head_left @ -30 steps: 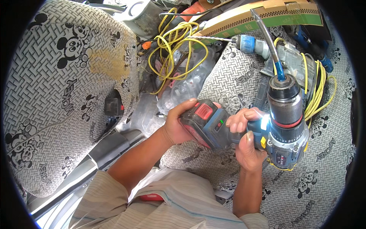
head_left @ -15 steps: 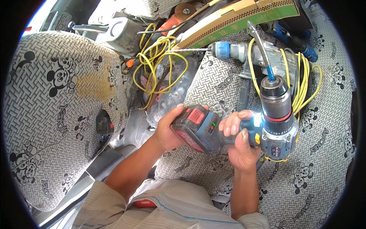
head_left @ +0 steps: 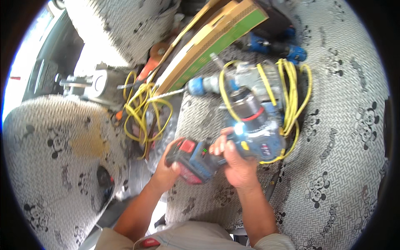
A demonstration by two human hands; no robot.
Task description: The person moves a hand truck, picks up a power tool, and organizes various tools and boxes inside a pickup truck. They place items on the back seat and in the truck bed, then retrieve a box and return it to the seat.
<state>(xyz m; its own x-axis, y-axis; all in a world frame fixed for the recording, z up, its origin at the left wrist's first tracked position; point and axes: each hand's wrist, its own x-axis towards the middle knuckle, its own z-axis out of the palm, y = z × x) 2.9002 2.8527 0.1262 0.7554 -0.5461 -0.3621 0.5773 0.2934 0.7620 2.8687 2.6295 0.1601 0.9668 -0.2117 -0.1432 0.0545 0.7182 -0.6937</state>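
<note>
A blue and black cordless drill [head_left: 263, 135] lies sideways across my two hands, its lamp lit. My right hand [head_left: 239, 164] is wrapped round the drill's grip. At the other end, my left hand [head_left: 166, 168] clasps the battery pack [head_left: 189, 160], which has a red button and small green lights and sits at the foot of the grip. A bit stands in the chuck [head_left: 246, 104], blurred, pointing up and away from me. Just beyond the drill lies a grey corded rotary hammer [head_left: 246, 81] with a blue collar and yellow cable.
Patterned seat covers [head_left: 333, 137] lie under and around the tools. A long cardboard box [head_left: 212, 46] slants at the back. Tangled yellow cable [head_left: 143, 112] fills the gap between seats, near a grey metal machine [head_left: 98, 83]. Another blue tool [head_left: 271, 48] lies at the far right.
The view has shifted, so the seats and tools sit elsewhere in the picture. The drill has tilted away, its bit looking shorter. Both hands keep their hold.
</note>
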